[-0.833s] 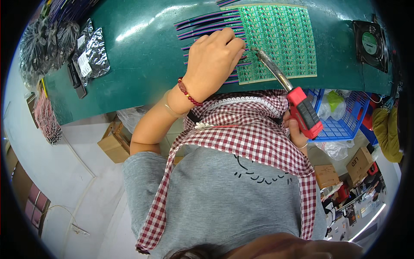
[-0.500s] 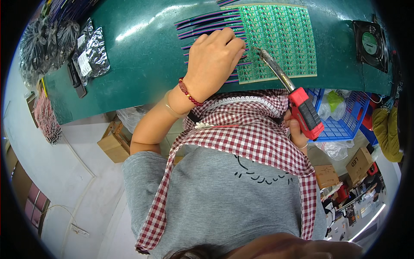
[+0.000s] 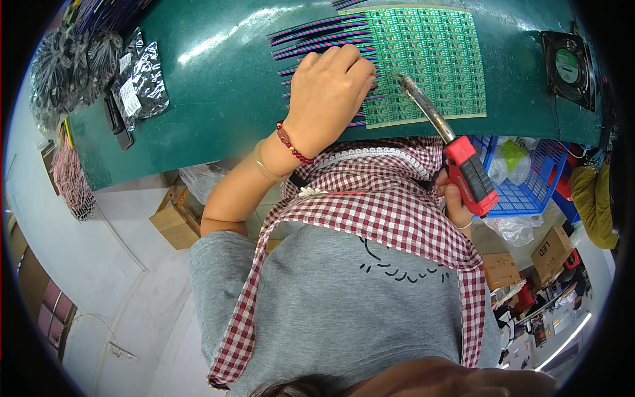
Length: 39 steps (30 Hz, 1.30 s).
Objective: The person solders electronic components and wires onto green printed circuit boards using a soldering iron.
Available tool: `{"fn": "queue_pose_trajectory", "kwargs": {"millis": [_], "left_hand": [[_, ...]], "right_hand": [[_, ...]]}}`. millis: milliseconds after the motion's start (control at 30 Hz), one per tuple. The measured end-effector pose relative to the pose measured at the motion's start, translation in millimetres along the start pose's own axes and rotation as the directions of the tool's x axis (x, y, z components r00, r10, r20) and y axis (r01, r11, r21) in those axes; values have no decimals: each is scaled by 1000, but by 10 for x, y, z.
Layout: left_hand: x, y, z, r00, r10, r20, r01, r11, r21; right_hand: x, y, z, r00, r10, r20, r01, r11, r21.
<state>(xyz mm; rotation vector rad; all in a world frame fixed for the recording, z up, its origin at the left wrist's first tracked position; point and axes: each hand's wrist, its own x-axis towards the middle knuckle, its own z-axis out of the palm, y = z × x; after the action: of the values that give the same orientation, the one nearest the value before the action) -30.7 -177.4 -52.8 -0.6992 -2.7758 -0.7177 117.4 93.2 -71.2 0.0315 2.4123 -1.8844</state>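
A green panel of many small circuit boards (image 3: 430,66) lies on the table. Thin multicoloured ribbon wires (image 3: 317,40) stick out leftward from its left edge. My left hand (image 3: 331,92) bends over these wires, its fingers pinched on a ribbon wire at the panel's edge; the fingertips are partly hidden. In my right hand (image 3: 456,205) is a soldering iron (image 3: 471,172) with a red and black handle. Its metal barrel slants up and left, and the tip is over the panel just right of my left fingertips. Whether the tip touches cannot be made out.
The green table (image 3: 218,86) ends close to my apron. A black fan (image 3: 567,69) stands at the right. Dark plastic bags (image 3: 142,86) and a bundle of pinkish wires (image 3: 71,175) are at the left. Below the right edge sits a blue crate (image 3: 522,195); cardboard boxes (image 3: 175,218) are on the floor.
The soldering iron has shifted very slightly right, its tip a little farther from my left fingertips. My left hand has moved only a touch. The panel has stayed in place.
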Motion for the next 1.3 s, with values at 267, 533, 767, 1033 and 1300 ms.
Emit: {"fn": "queue_pose_trajectory", "kwargs": {"millis": [267, 533, 767, 1033, 1300], "left_hand": [[-4, 7, -18, 1000, 18, 0, -18, 999, 26], [-65, 109, -103, 1000, -2, -1, 2, 998, 55], [-106, 175, -79, 994, -41, 102, 36, 998, 51], [-92, 108, -28, 997, -73, 21, 76, 984, -163], [-76, 96, 9, 1000, -27, -3, 26, 988, -152]], "right_hand": [[-9, 8, -20, 1000, -12, -15, 12, 999, 32], [-23, -25, -32, 996, 85, -35, -79, 988, 135], [-37, -9, -61, 999, -3, -41, 3, 1000, -8], [-64, -115, -12, 987, 161, -27, -147, 951, 272], [-91, 32, -35, 997, 63, 49, -70, 988, 139]]}}
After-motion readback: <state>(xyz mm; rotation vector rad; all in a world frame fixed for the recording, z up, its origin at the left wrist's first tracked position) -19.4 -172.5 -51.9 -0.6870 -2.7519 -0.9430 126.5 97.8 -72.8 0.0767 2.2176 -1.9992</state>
